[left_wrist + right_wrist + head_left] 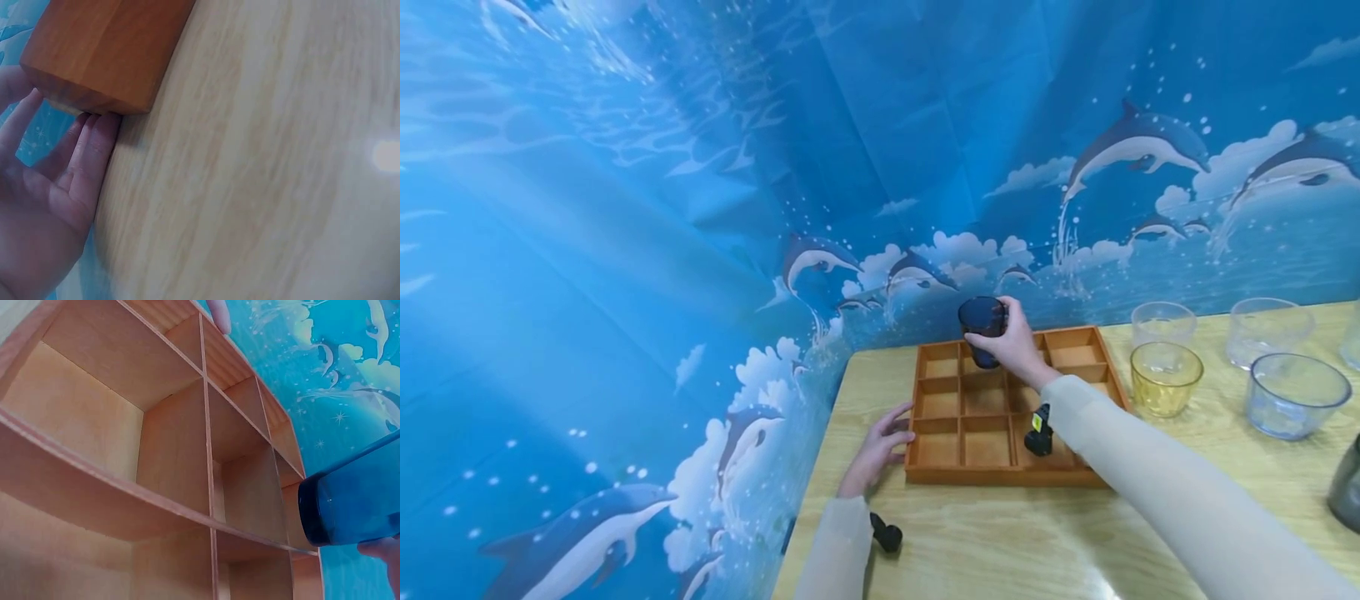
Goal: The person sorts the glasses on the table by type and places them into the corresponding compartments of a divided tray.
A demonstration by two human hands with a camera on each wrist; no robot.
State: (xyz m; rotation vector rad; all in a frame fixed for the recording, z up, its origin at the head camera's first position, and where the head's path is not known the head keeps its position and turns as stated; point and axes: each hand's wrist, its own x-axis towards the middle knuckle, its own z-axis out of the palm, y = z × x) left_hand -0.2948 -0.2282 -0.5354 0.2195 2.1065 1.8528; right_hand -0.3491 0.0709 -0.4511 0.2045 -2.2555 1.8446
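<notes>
Above the back row of a wooden compartment box (pixel 1000 476), my right hand (pixel 1021 348) grips a dark blue glass (pixel 977 320). The right wrist view shows the glass (pixel 356 503) tilted, its thick base toward the box's dividers. My left hand (pixel 874 450) rests against the box's left side. Up close in the left wrist view, the fingers of the left hand (pixel 50 200) touch the corner of the wooden box (pixel 106 56), fairly straight. The compartments visible in the head view hold nothing; my right forearm hides some at the right.
Right of the box stand a yellow glass (pixel 1167 379), a light blue glass bowl (pixel 1296 398) and clear glasses (pixel 1162 323) behind them. A dark grey cup (pixel 1348 487) is cut off at the right edge. A blue dolphin-print backdrop (pixel 925 192) rises behind the table.
</notes>
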